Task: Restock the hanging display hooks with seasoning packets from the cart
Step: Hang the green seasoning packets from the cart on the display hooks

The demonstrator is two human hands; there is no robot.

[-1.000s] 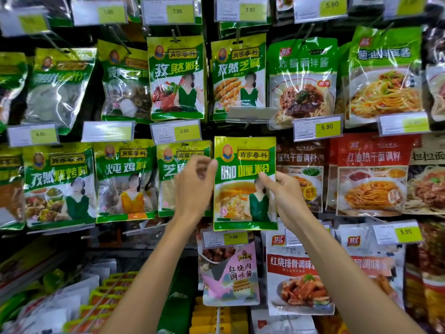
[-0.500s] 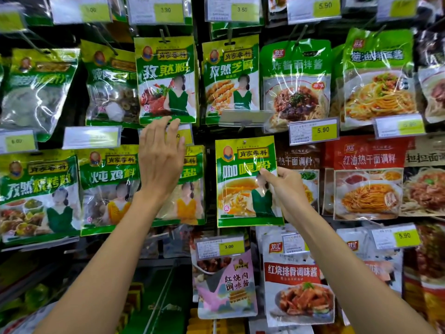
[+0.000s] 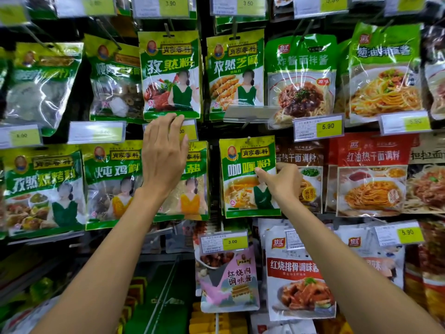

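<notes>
right hand (image 3: 283, 183) pinches the right edge of the curry packet (image 3: 243, 165), thumb in front. packet looks seated on its hook (image 3: 249, 140), mid-display. left hand (image 3: 163, 157), fingers near straight, touches the price tag (image 3: 189, 131) up left and holds nothing. hanging step looks about done; next: release, fetch more stock.

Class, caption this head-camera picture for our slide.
Right hand pinches the hanging curry packet; left hand reaches over a price tag.

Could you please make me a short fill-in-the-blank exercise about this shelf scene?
The right hand pinches the curry packet by its ____ edge.
The left hand, raised beside it, holds ____.
The price tag under the curry packet reads ____.
Missing: right; nothing; 3.00.
</notes>
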